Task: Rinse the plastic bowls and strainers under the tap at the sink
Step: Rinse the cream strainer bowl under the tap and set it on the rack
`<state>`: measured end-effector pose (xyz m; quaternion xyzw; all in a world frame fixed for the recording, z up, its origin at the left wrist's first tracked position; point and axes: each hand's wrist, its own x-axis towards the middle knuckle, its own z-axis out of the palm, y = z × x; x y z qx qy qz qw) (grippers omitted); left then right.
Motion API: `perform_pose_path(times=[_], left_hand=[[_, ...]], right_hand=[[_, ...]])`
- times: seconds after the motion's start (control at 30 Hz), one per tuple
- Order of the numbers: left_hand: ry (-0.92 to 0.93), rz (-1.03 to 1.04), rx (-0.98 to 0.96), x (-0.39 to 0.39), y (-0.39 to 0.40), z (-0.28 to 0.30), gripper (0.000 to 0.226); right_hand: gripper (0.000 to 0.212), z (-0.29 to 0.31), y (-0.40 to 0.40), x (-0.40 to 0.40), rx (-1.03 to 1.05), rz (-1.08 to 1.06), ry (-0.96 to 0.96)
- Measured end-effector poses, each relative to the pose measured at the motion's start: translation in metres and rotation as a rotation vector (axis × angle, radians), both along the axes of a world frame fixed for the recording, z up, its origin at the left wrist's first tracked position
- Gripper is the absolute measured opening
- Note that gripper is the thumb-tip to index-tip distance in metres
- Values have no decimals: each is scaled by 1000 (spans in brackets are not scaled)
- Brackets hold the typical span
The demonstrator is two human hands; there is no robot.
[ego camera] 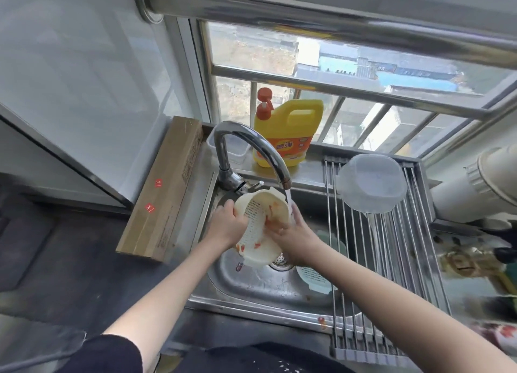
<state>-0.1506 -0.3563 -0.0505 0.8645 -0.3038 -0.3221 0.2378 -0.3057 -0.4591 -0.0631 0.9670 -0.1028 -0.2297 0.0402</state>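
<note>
Dark sleeve at seven o'clock, bare forearms reaching up into the sink, and there at the centre is the cream strainer, tipped on its side over the drain with its perforated inside facing the camera and orange smears on it. Left hand grips the strainer's rim at its nine o'clock side, fingers curled round the edge; right hand sits at three o'clock with fingers reaching into the strainer against the orange residue, though I cannot tell whether they pinch the wall or only rub it. Water runs from the tap at twelve o'clock onto the strainer's upper rim, just beside the right hand. Lower in the sink, at five o'clock, a pale green strainer lies partly under the roll-up drying rack. On that rack, at two o'clock, a clear plastic bowl rests upside down. Behind the tap stands a yellow detergent jug; a cardboard box lies at ten o'clock.
</note>
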Motion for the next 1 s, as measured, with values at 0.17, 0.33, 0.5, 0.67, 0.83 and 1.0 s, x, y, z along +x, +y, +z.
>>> perform_pose_path(times=[0.17, 0.33, 0.5, 0.67, 0.83, 1.0], left_hand=[[29, -24, -1, -4, -14, 4, 10], [-33, -86, 7, -3, -26, 6, 2], [-28, -136, 31, -8, -33, 6, 9], [-42, -111, -41, -14, -43, 11, 7], [-78, -99, -43, -23, -48, 12, 8], [-66, -161, -38, -19, -41, 9, 11]], right_hand=[[84, -6, -9, -3, -121, -78, 18], [77, -4, -15, -19, 118, 51, 68], [68, 15, -31, -19, -159, -64, 13], [87, 1, -8, -13, 33, -273, 86], [75, -6, 9, -10, 459, -416, 129], [76, -2, -23, -27, 5, -254, 77]])
